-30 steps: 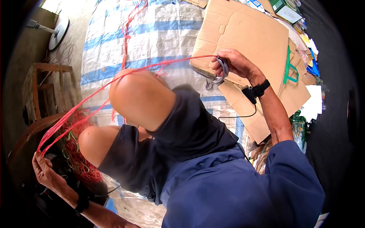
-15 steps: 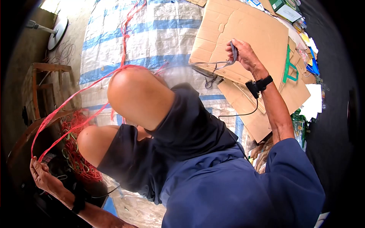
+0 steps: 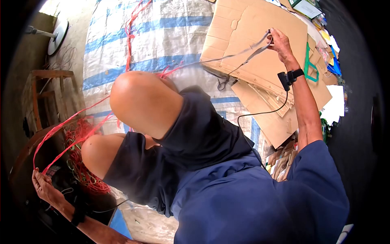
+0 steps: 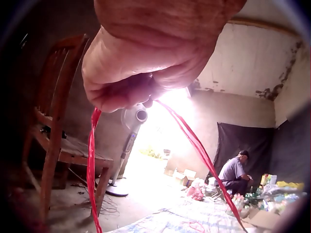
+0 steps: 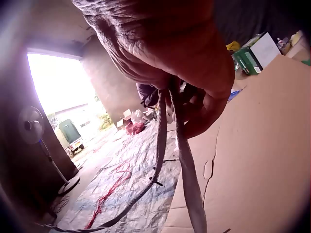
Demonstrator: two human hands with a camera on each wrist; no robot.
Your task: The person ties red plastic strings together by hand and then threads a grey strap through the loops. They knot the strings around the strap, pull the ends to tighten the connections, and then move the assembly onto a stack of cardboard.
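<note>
Low at the left of the head view, my left hand [image 3: 48, 190] pinches red plastic string [image 3: 59, 127]. Two strands run from its fingers toward my knees, and both hang below the hand [image 4: 146, 48] in the left wrist view. My right hand [image 3: 280, 44], raised over a large cardboard sheet [image 3: 260, 28], grips a doubled grey strap [image 3: 254, 53]. Its two lengths come down from the fingers in the right wrist view. One length stretches left toward red string near my raised knee [image 3: 142, 97]; the other drops to the cardboard's lower edge.
A tangled red string heap [image 3: 83, 162] lies left of my legs, beside a wooden chair [image 3: 53, 73]. A fan base [image 3: 59, 36] stands farther back. Striped sheeting [image 3: 162, 38] covers the floor. Mixed scrap lines the right side. Another person [image 4: 235, 170] sits in the background.
My right hand has moved up and right, drawing the grey strap out longer. The red string that stretched between my hands has dropped behind the knee. The left hand has shifted slightly left and down.
</note>
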